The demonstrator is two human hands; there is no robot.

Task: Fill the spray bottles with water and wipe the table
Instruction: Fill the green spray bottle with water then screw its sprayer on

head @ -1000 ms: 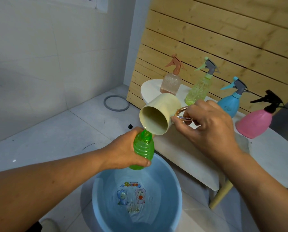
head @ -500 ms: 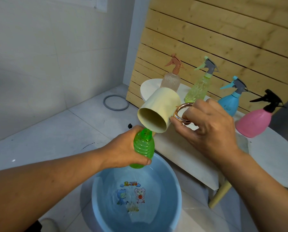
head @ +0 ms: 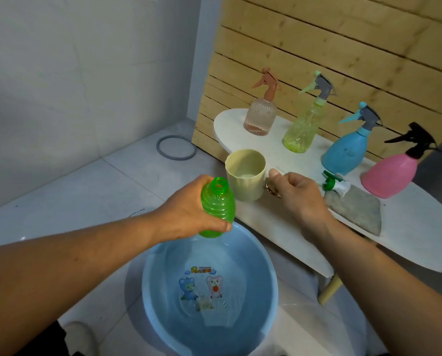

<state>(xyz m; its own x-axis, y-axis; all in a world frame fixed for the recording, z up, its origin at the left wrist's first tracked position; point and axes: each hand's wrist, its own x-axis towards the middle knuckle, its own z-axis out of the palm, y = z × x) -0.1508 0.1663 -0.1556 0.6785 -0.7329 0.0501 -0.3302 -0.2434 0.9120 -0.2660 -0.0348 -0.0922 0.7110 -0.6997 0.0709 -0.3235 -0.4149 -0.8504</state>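
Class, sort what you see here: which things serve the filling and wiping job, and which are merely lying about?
For the job: green bottle held by the left hand; cream cup held by the right hand; blue basin; four capped spray bottles; green-white spray head; grey cloth; table.
Lying about: grey ring on the floor.

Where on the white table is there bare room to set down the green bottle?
Bare tabletop lies in front of the peach bottle and yellow-green bottle, behind the cream cup. Another bare patch lies right of the grey cloth, below the pink bottle. It is crowded around the cloth, the green-and-white sprayer head and the blue bottle.
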